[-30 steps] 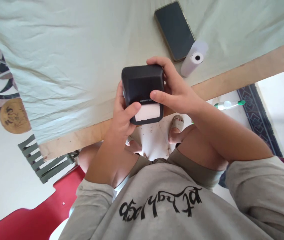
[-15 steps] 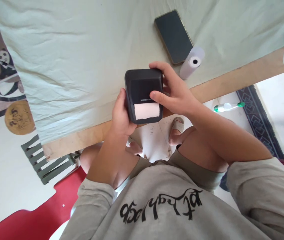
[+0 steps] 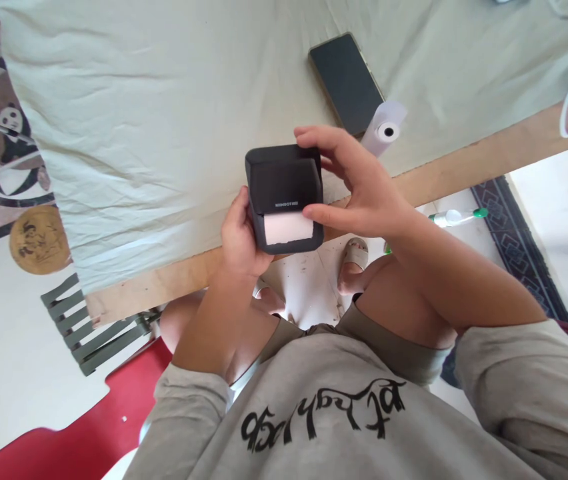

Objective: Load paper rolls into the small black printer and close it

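Two hands, left hand [image 3: 238, 241] and right hand [image 3: 364, 193], each grip closed around the black printer [image 3: 284, 190].

Person, seen from above. Top: loose grey sweatshirt [image 3: 344, 427], long sleeves pushed up past the elbows, leaving both forearms bare; black brush-style lettering [image 3: 324, 410] across the chest, reading upside down in this view. Legs: olive-grey shorts [image 3: 389, 343], knees bare. Feet: a light open-toe slide sandal [image 3: 355, 251] on the foot right of centre; the other foot is mostly hidden. Hands: left hand [image 3: 239, 237] and right hand [image 3: 359, 187] bare, without gloves.
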Demonstrator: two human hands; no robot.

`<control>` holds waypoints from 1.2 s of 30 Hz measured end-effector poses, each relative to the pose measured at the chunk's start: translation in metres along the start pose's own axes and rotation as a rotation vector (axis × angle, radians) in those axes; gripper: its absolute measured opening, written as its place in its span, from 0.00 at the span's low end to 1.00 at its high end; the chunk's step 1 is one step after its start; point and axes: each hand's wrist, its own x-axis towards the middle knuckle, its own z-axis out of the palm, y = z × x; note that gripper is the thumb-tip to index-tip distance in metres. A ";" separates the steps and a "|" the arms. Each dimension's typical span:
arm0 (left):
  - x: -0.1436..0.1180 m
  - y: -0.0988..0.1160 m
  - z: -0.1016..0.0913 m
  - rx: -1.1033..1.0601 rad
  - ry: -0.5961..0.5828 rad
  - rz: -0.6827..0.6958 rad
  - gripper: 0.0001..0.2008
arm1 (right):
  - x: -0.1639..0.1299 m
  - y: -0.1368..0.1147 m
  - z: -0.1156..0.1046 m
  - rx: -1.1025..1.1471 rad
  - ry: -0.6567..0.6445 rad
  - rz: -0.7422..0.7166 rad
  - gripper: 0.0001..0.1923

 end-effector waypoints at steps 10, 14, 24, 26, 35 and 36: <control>-0.003 -0.006 -0.008 0.142 -0.162 0.127 0.14 | 0.010 0.006 0.005 -0.166 0.581 0.019 0.11; -0.002 -0.006 -0.008 0.143 -0.180 0.123 0.15 | 0.009 0.001 0.006 -0.428 0.443 0.045 0.12; -0.006 -0.006 -0.007 0.191 -0.215 0.133 0.14 | 0.007 -0.018 0.001 -0.817 -0.125 0.121 0.12; -0.007 -0.006 -0.007 0.197 -0.242 0.126 0.13 | 0.006 -0.021 -0.002 -0.790 -0.138 0.163 0.11; 0.003 -0.008 -0.011 0.094 -0.203 0.166 0.11 | 0.001 -0.011 -0.044 0.548 0.355 0.096 0.19; 0.004 -0.008 -0.011 0.085 -0.192 0.143 0.11 | 0.001 -0.004 -0.053 0.648 0.514 0.122 0.20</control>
